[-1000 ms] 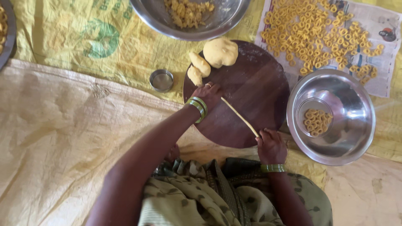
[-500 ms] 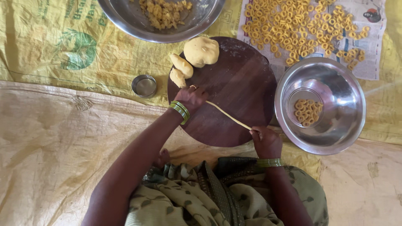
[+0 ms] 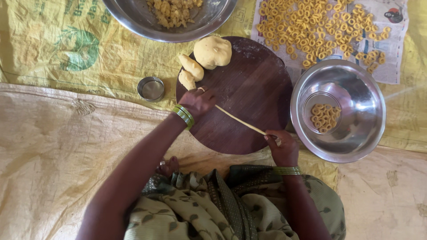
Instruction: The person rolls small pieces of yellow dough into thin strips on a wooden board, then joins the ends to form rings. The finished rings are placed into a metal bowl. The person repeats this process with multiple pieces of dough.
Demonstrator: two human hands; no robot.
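Steel shows first at the left: a small round tin [image 3: 151, 88] sits on the yellow woven sheet [image 3: 53, 53], well apart from the work. Just right of it lies the dark wooden board [image 3: 253, 89], round and flat, with two small dough pieces [image 3: 190, 72] and a larger dough ball [image 3: 212, 51] near its upper left edge. Above the board, a big steel bowl [image 3: 133, 20] holds crumbly yellow mix.

The left hand [image 3: 197, 102] rests on the board's left part with fingers curled down on one end of a thin dough rope [image 3: 240, 121]. That rope runs slantwise across the board, down and to the right, to the right hand [image 3: 279, 145] at the board's lower right edge, where the fingers are closed on its other end. The hands are thus well apart, each pinned to an end of the same strand.

By its look the rope is soft, light and easily torn; it would likely stretch or snap if lifted by one end, so it is best held at both ends or pressed against the board under the fingertips.

Further right stands a second steel bowl [image 3: 356, 133] with a small heap of dough rings [image 3: 324, 118] inside. Beyond it, many more rings [image 3: 311, 26] are spread on newspaper [image 3: 396, 66].
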